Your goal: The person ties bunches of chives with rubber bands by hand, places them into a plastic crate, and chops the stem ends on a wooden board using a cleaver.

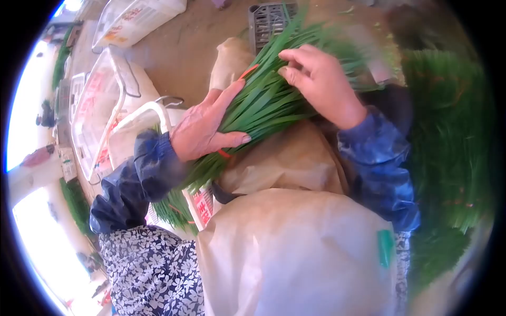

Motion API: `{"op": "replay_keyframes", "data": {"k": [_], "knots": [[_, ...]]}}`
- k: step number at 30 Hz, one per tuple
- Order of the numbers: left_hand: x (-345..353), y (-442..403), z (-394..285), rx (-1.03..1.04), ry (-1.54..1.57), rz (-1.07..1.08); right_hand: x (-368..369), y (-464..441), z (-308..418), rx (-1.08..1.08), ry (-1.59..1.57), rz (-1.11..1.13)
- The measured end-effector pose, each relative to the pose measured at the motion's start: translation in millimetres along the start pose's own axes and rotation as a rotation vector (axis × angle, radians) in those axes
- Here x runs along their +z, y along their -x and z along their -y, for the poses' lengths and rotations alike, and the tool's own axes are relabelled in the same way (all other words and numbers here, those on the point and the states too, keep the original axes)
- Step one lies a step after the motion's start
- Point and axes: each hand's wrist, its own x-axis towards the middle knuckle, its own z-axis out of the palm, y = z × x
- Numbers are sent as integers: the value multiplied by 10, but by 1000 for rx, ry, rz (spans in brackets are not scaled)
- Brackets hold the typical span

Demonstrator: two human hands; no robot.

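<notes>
A bunch of long green chives [274, 102] lies slantwise over my lap, with orange bands [225, 154] around it. My left hand [208, 124] grips the bunch near its lower left end, thumb on the near side and fingers over the far side. My right hand [319, 79] is at the upper part of the leaves, its fingers curled and thumb and forefinger close together. Whatever may be pinched there is too small to make out. Under the bunch is a tan apron [295, 158] over my knees.
White plastic baskets [113, 102] stand at the left, another white crate [137, 21] behind them. One near my left side holds more chives [174, 208]. A grey crate [266, 23] sits ahead on the brown floor [182, 52]. Many chives [448, 142] are piled at the right.
</notes>
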Motion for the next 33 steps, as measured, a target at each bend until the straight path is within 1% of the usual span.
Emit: {"op": "replay_keyframes", "data": {"k": [1,3,5,6,7,8,9,10,11,12,13,17,19,20,22,25,26,27,28,29,31,33], "knots": [[6,10,4,5,-25,-2,11,-17,-8,0,-11,19],[2,26,47,4,-20,-20,15,-95,34,-27,3,154],[5,44,53,85,2,-104,11,-132,61,-48,1,181],[16,62,19,103,38,-221,-2,-154,73,-54,21,202],[13,72,31,97,41,-222,-15,-161,89,-57,41,223],[-15,58,63,140,65,-273,-22,-205,121,-56,40,229],[-14,56,74,185,88,-323,-30,-206,154,-87,45,218],[-21,69,72,182,93,-322,-37,-196,191,-117,50,206],[-48,84,68,195,50,-293,-36,-184,239,-114,50,210],[-69,93,65,210,5,-265,-26,-175,299,-139,17,160],[-75,101,57,209,7,-264,-14,-165,348,-163,-16,109],[-68,118,14,179,-15,-283,15,-119,449,-162,-95,62],[-56,123,14,158,-16,-289,47,-59,507,48,-526,149],[-46,127,22,154,25,-291,46,-36,547,52,-530,147],[-66,141,13,147,65,-291,17,-25,637,249,-820,153],[-65,142,-8,168,40,-294,83,-19,636,246,-912,105],[-45,126,-30,162,55,-337,72,-36,671,248,-913,98],[-31,119,-47,154,70,-383,36,-76,727,223,-937,140],[-38,129,-52,155,69,-381,20,-96,760,198,-962,182],[-60,146,-53,164,80,-359,28,-92,767,199,-962,180],[-128,199,-40,173,91,-336,57,-84,772,194,-963,133],[-208,276,-7,162,34,-269,97,-65,763,194,-965,91]]}}
